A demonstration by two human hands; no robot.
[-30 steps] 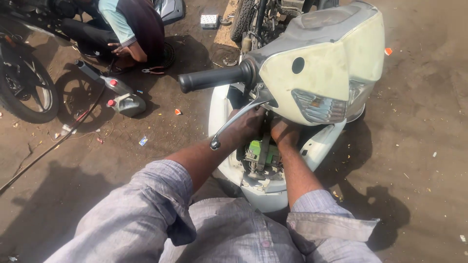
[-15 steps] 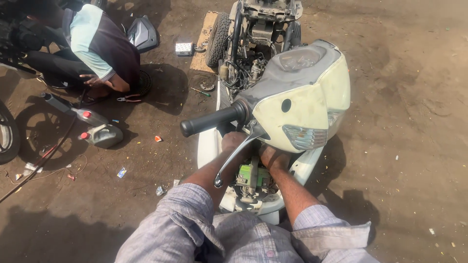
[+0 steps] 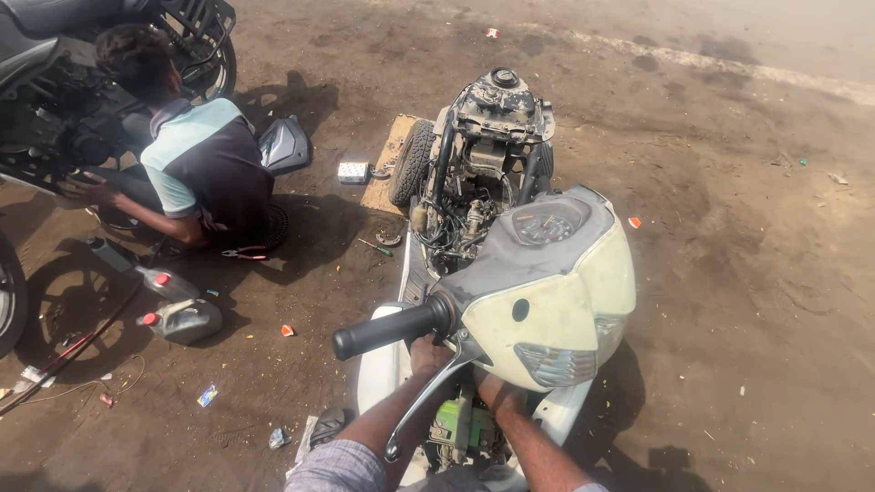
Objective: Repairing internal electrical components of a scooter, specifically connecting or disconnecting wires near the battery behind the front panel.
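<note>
A cream scooter stands in front of me, its headlight cowl (image 3: pixel 556 310) turned toward me and its rear bodywork stripped off, so the engine (image 3: pixel 488 137) is bare. Both my forearms reach under the handlebar into the front leg shield. My left hand (image 3: pixel 428 353) sits just below the black handlebar grip (image 3: pixel 383 333), behind the silver brake lever (image 3: pixel 428 401). The cowl's lower edge partly hides my right hand (image 3: pixel 497 390). A green part (image 3: pixel 451 421) lies between my wrists. My fingers and anything in them are hidden.
Another person (image 3: pixel 205 164) crouches at the left beside a dark motorcycle (image 3: pixel 55 82). On the dirt lie a grey jerrycan (image 3: pixel 182 321), a bottle, a red hose, a screwdriver (image 3: pixel 375 247), a small box (image 3: pixel 353 171) and a cardboard sheet (image 3: pixel 387 169).
My view has tilted upward, so more of the scooter's rear and the ground beyond shows. Both hands stay in the same spot under the handlebar.
</note>
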